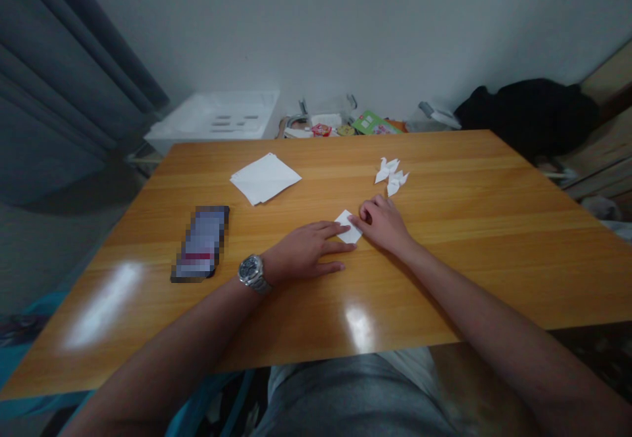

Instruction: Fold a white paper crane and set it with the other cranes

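A small folded square of white paper (349, 234) lies on the wooden table between both hands. My left hand (309, 251), with a metal watch (252, 272) at the wrist, rests flat, its fingers spread and some fingertips on the paper. From the right, my right hand (382, 223) touches the paper with the thumb, while its other fingers are curled in. Nothing shows inside those curled fingers. Two folded white paper cranes (387, 169) sit just beyond my right hand.
A stack of white paper sheets (266, 179) lies at the back left of the table (469, 226). Nearer on the left is a phone (202, 243), blurred out. Behind the far edge stand a white plastic bin (197, 118) and assorted packets, with a black cloth heap (528, 118) at right.
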A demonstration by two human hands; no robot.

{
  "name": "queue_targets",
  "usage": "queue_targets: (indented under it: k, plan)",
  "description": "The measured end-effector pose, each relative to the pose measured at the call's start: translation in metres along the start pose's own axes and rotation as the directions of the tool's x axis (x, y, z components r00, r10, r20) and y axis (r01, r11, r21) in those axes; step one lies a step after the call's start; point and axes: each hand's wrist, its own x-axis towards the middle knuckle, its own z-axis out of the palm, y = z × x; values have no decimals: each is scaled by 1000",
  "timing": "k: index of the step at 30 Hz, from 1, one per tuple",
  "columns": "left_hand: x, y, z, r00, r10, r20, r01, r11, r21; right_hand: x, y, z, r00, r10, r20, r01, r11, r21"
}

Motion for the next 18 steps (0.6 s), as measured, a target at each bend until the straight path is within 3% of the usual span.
queue_targets:
  k: [6, 18]
  plan:
    - [0, -1, 2, 1000, 10, -14, -10, 1000, -2, 1, 0, 0, 999, 7, 33, -6, 1000, -9]
    - [-1, 0, -1, 1000, 10, -2, -10, 1000, -13, -3, 9, -6, 992, -101, 80, 93, 991, 96]
